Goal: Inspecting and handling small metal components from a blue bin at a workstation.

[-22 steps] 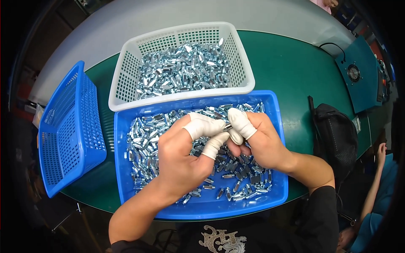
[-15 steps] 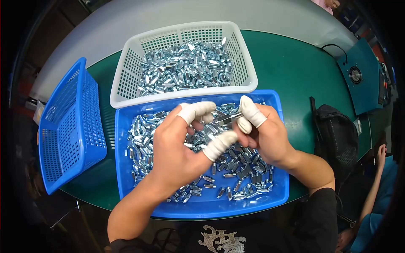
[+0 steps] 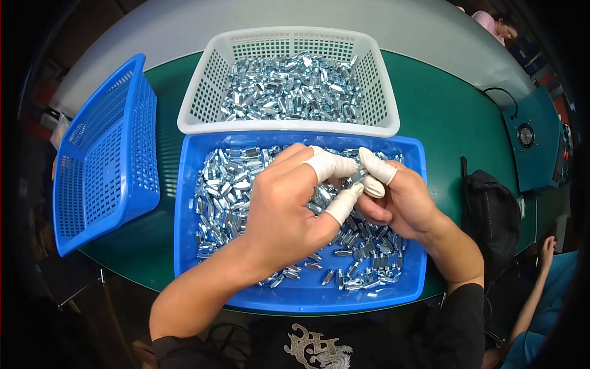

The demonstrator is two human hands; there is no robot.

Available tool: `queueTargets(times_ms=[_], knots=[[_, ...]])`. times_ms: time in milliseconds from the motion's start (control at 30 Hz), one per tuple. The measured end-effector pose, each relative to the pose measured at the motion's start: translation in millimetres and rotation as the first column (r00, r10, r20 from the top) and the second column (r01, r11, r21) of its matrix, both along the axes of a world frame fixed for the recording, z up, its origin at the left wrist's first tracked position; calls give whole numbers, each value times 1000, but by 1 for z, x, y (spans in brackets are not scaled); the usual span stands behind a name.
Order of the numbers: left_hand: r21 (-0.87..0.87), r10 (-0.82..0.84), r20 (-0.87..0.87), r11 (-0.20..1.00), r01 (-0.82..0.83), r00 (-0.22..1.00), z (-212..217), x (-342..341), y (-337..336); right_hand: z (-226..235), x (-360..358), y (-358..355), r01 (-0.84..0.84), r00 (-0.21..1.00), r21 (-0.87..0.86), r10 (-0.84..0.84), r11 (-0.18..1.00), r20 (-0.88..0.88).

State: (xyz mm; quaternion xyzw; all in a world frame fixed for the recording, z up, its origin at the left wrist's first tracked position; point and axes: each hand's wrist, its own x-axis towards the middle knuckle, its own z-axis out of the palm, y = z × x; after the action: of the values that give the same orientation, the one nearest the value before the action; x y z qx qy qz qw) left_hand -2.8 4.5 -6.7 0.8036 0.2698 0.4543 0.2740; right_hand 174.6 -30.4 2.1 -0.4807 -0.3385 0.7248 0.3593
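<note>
Pinched above a blue tray (image 3: 301, 305), toward two o'clock from its middle: a small metal part (image 3: 347, 182), gripped between the thumb and forefinger of the right hand (image 3: 409, 200). Reaching in from about nine o'clock, thumb and forefinger brought nearly together around the same part: the left hand (image 3: 286, 200). Impossible to tell there whether gripping or merely hovering close, with contact lost among the white finger covers (image 3: 332, 166). Scattered loose in the tray below, many like parts (image 3: 227, 184); set at twelve o'clock beyond, a white basket (image 3: 289, 127) heaped with more; standing at nine o'clock on the green surface (image 3: 442, 104), a blue basket (image 3: 144, 141).

Could slip from the pinch, given smooth metal against loose-looking covers, and drop among look-alikes, hard to single out again. Could also twist askew or pop free if pressed off-centre by the left fingers. Might catch a wrinkled cover too, in such crowded quarters.

Compared with half a second ago: left thumb and forefinger closed in, rather than spread wide; metal part mostly covered, rather than jutting clear toward eight o'clock; right-hand pinch unchanged. White basket shifted toward one o'clock in view, probably through head movement.
</note>
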Motion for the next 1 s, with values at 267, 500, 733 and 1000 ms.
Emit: queueTargets(times_ms=[267,500,733,1000], knots=[[-106,358,-56,926,-362,932,-3,-27,41,-9,0,3,253,966,172,-240,952,-91],[-209,129,-505,941,-266,854,22,-34,23,-8,3,-2,244,970,210,-233,947,-74],[20,127,-777,984,-177,617,11,-45,20,-9,0,-3,194,981,250,-192,949,-30],[-460,-4,-313,876,-148,950,22,-29,20,-9,0,-3,245,966,289,-259,925,9]])
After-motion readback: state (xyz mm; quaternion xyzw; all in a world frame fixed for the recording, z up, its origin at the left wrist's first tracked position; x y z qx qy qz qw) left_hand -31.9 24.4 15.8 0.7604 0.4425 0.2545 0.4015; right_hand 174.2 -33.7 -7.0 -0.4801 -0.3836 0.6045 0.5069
